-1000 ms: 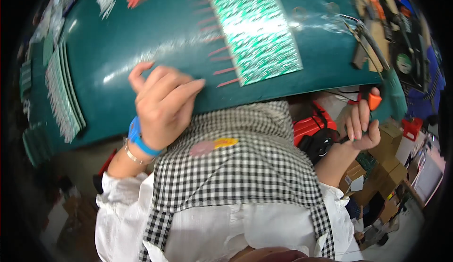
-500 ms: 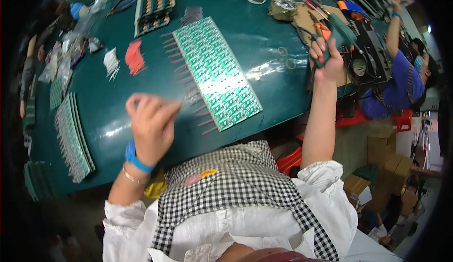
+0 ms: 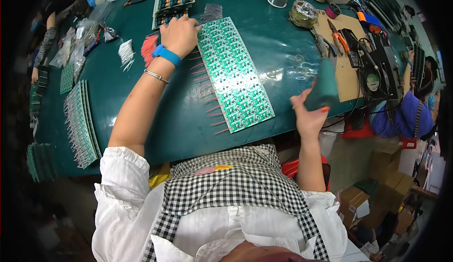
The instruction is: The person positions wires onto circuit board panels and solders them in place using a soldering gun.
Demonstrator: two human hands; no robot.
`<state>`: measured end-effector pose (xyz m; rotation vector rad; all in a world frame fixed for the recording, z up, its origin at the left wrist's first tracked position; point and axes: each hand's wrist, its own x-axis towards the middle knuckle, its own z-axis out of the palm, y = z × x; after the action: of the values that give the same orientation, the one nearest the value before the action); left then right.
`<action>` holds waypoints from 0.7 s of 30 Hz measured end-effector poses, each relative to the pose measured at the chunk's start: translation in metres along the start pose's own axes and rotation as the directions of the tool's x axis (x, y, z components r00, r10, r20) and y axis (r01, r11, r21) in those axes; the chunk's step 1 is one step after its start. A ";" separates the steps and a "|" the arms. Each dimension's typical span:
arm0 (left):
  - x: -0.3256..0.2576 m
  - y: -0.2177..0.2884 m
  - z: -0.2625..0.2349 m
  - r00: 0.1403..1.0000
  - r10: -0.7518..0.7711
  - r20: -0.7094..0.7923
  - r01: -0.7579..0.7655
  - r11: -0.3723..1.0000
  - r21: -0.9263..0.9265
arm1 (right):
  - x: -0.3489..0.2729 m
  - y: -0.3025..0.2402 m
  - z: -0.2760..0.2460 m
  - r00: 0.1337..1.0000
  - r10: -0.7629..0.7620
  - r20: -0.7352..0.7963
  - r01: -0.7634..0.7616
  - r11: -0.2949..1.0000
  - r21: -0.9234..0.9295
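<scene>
Left hand (image 3: 180,35) has moved beside the circuit board (image 3: 236,82), grip unclear; right hand (image 3: 307,112) clasps a green tool (image 3: 324,86); likely handling wires (image 3: 221,131), next needing precision.

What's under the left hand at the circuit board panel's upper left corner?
Beside the left hand, the green circuit board panel and thin red wires along its left edge show. What lies directly beneath the palm and fingers, including any wire there, is covered.
</scene>
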<state>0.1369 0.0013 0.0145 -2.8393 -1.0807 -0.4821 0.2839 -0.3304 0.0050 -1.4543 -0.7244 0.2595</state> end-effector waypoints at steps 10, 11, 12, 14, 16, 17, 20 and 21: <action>0.022 -0.052 0.070 0.974 0.225 -0.005 -0.225 0.973 0.041 | -0.025 0.008 0.006 0.906 -0.298 0.302 0.422 0.694 -0.583; 0.021 -0.020 0.058 0.984 0.101 0.149 -0.114 0.990 0.085 | -0.032 0.013 0.001 0.924 -0.234 0.303 0.376 0.705 -0.601; 0.019 -0.015 0.056 0.985 0.124 0.118 -0.143 0.976 0.167 | -0.035 0.015 0.001 0.924 -0.276 0.265 0.382 0.707 -0.595; 0.031 -0.049 0.067 0.970 0.220 0.107 -0.231 0.967 0.111 | -0.038 0.015 0.003 0.900 -0.366 0.236 0.434 0.706 -0.560; 0.026 0.001 0.042 0.969 0.208 0.131 -0.220 0.971 0.092 | -0.047 0.019 -0.006 0.904 -0.388 0.180 0.416 0.704 -0.575; 0.025 0.007 0.037 0.971 0.201 0.126 -0.211 0.974 0.077 | -0.048 0.018 -0.010 0.905 -0.390 0.167 0.410 0.703 -0.580; 0.023 -0.016 0.043 0.962 0.258 0.088 -0.264 0.962 0.067 | -0.054 0.005 -0.009 0.925 -0.359 0.127 0.368 0.757 -0.539; 0.022 -0.003 0.039 0.955 0.285 0.087 -0.292 0.953 0.076 | -0.054 0.005 -0.012 0.922 -0.369 0.116 0.369 0.749 -0.550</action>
<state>0.1604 0.0243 -0.0159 -2.8873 -0.6573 -0.2990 0.2508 -0.3708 -0.0152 -1.8209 -1.1367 -0.2964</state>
